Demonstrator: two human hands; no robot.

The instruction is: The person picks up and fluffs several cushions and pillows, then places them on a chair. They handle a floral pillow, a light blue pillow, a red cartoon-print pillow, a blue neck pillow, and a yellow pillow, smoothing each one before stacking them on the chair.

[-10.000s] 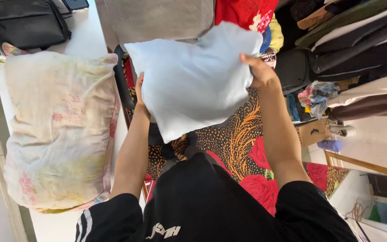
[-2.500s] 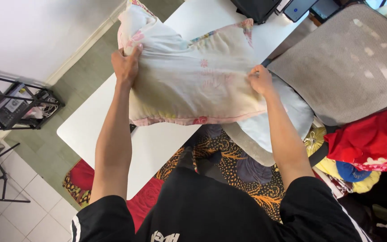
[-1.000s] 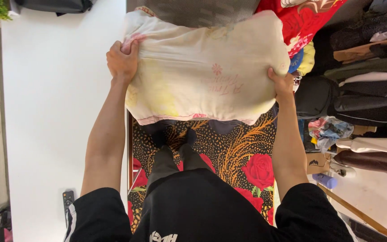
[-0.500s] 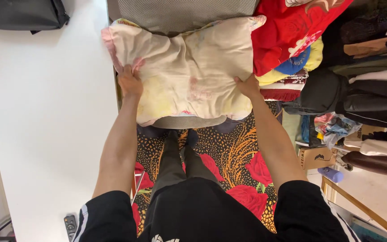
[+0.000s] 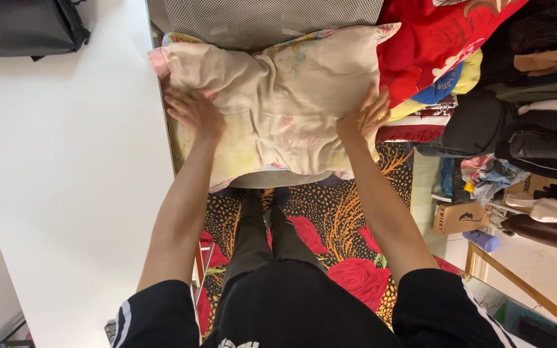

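Head view, looking down. A faded cream fabric pillow with pale pink and yellow floral print [image 5: 278, 103] lies on the seat of a grey mesh chair [image 5: 272, 19], its far long edge against the chair's backrest and its near edge overhanging the front rim of the seat. The left hand [image 5: 191, 109] rests flat on the pillow near its left end, fingers spread and extended, gripping nothing. The right hand [image 5: 363, 117] lies open against the pillow's right end, fingers splayed upward along the fabric, not closed on it. A white rectangular desk [image 5: 66, 180] stands just left of the chair; a black fabric bag [image 5: 24, 26] sits at the desk's far edge, well apart from the hands. A red cloth with a floral pattern [image 5: 433, 38] lies just right of the pillow, touching its right corner. Beneath the chair, a rug with red roses on a black-and-orange ground [image 5: 343, 232] covers the floor.
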